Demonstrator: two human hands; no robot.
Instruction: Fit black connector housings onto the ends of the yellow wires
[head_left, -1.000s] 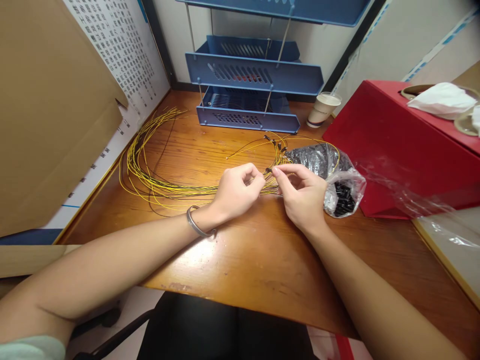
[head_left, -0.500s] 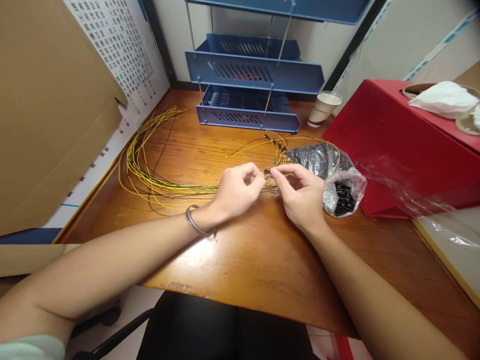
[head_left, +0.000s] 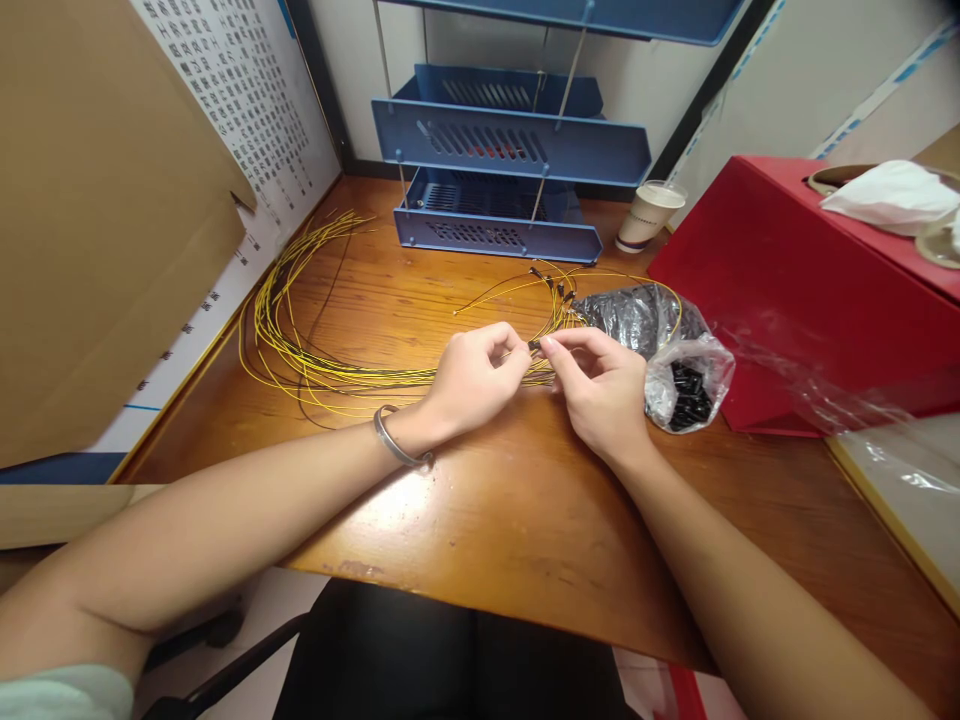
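Yellow wires looped across the wooden desk, running from the far left round to a point between both hands at desk centre. Left hand curled knuckles-up, thumb and forefinger closed on a wire end, metal bangle at the wrist, forearm stretched in from lower left. Right hand facing it, fingertips nearly touching the left's, pinched narrow on a small black piece at that wire end; forearm angled in from lower right. Clear plastic bag of black parts just beside the right hand, against a red box. Blue stacked trays at the back, paper cup beside them. White sheet on the left wall covered in dense printed characters, too small to read. Cardboard leaning in front of it.
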